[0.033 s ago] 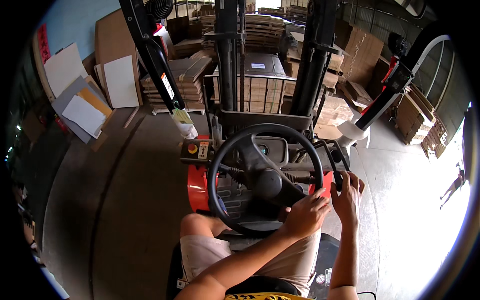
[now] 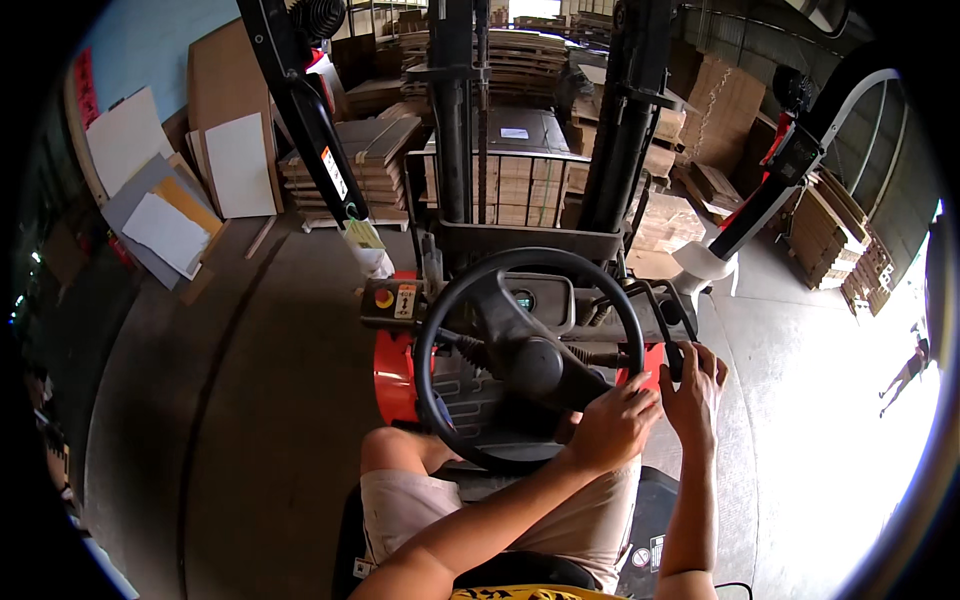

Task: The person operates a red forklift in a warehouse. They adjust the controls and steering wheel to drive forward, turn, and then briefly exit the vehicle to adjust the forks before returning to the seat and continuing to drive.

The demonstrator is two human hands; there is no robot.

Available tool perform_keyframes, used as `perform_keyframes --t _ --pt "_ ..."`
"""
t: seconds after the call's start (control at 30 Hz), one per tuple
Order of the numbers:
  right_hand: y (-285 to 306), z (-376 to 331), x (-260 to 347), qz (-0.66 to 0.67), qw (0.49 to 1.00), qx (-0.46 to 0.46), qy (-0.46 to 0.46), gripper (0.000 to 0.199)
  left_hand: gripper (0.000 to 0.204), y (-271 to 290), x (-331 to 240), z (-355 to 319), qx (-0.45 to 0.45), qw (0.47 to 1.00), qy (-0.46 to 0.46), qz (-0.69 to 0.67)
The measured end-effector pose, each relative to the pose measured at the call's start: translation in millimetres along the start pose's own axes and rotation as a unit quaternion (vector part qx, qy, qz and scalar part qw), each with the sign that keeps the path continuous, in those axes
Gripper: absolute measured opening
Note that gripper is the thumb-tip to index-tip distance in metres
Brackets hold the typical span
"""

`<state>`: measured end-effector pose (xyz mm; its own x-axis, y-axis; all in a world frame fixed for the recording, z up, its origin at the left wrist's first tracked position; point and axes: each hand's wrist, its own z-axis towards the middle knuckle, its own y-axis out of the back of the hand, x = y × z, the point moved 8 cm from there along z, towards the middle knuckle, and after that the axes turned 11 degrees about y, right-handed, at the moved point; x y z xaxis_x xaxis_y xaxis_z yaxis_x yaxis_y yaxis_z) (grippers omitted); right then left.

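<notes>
I sit at the controls of a forklift, whose black steering wheel stands in front of my knees. My left hand reaches across my lap and is closed round the lower right of the rim. Just right of the wheel, my right hand curls its fingers and thumb about a black control lever; its lower end is partly hidden by the fingers. A small lit display shows through the wheel. On the left of the dash is a red and yellow button.
Beyond the dark mast stands a strapped stack of brown boards. More board stacks lie left of it. Loose panels lean on the left wall. Brown bundles stand at the right, near a person in bright light.
</notes>
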<state>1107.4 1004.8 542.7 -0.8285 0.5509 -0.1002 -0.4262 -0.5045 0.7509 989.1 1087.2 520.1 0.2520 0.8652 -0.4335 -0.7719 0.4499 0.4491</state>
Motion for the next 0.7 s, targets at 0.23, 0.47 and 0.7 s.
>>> perform_keyframes --t 0.23,0.47,0.7 --pt "-5.2 -7.6 -6.4 0.019 1.0 0.003 0.01 0.043 0.008 -10.6 4.0 28.1 -0.056 0.998 0.0 0.021" --pt "-10.9 -11.4 -7.1 0.051 0.999 -0.004 -0.006 0.048 0.011 20.1 43.9 105.2 -0.141 0.989 0.026 0.043" --pt "-10.6 -15.0 -9.2 0.049 0.998 -0.031 -0.015 0.045 0.013 39.5 49.2 116.1 -0.177 0.982 0.001 0.062"
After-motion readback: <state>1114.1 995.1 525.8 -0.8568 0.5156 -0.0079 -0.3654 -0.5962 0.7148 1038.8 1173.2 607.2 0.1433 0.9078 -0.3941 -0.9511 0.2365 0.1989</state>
